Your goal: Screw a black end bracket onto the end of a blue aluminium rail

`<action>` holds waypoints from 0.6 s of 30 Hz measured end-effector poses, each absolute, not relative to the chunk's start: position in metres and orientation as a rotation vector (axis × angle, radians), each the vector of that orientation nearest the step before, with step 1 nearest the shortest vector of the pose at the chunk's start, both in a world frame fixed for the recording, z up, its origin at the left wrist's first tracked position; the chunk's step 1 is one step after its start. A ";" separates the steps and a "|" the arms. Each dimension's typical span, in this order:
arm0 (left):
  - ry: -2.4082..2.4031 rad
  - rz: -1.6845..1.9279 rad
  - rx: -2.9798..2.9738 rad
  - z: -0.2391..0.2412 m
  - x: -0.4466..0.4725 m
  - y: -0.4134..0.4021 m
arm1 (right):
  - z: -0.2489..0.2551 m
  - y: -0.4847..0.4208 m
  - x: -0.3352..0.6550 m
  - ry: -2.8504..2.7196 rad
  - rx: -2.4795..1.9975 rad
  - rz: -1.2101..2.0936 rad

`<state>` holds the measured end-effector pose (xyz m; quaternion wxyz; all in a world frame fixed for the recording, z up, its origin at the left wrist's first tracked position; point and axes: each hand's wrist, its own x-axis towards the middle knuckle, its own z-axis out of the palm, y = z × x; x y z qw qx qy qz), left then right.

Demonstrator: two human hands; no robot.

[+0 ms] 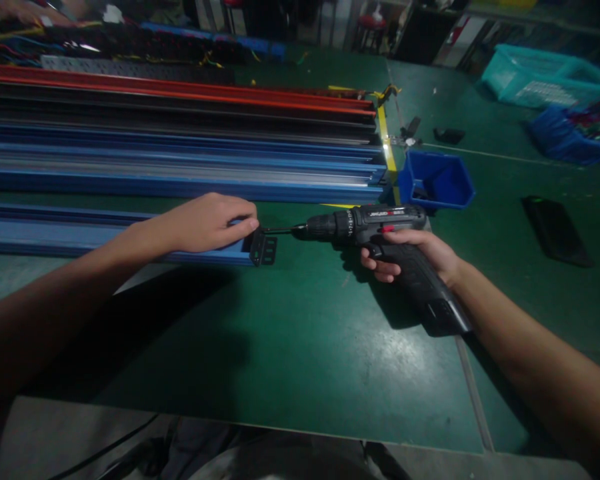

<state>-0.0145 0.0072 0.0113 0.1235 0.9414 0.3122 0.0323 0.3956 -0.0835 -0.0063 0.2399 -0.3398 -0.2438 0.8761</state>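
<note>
My right hand (410,257) is wrapped round the grip of a black cordless drill (380,223), a finger near its trigger. The drill lies level and points left, its long bit (283,230) reaching to a black slotted end bracket (264,248). That bracket sits at the right end of a blue metal channel (200,257). Over this end rests my left hand (215,220), its fingers curled onto the channel and its fingertips at the bracket. Whether a screw is at the bit's tip is too small to tell.
Behind lie several long blue profiles (180,177), then black and red ones (180,85). An open blue bin (437,180) stands beyond the drill. Farther right are a dark phone-like slab (555,230), a blue bag-like container (575,143) and a teal basket (545,73). Wires and a person's hand show top left.
</note>
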 end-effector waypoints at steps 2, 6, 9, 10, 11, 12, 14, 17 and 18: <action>0.911 0.094 2.751 0.011 -0.015 0.007 | -0.006 -0.083 0.395 -0.658 -0.934 2.403; 0.915 0.090 2.768 0.010 -0.015 0.008 | -0.006 -0.083 0.396 -0.638 -0.941 2.404; 0.917 0.090 2.768 0.010 -0.015 0.008 | -0.006 -0.084 0.396 -0.637 -0.937 2.401; 0.916 0.094 2.768 0.010 -0.015 0.008 | -0.006 -0.084 0.396 -0.637 -0.937 2.402; 0.914 0.099 2.766 0.010 -0.015 0.008 | -0.006 -0.084 0.396 -0.637 -0.939 2.402; 0.911 0.103 2.764 0.010 -0.015 0.008 | -0.005 -0.084 0.396 -0.638 -0.940 2.402; 0.908 0.108 2.757 0.010 -0.015 0.008 | -0.005 -0.084 0.396 -0.639 -0.941 2.403; 0.906 0.109 2.743 0.010 -0.015 0.008 | -0.006 -0.084 0.396 -0.643 -0.932 2.408; 0.907 0.106 2.739 0.010 -0.015 0.008 | -0.006 -0.084 0.396 -0.643 -0.929 2.408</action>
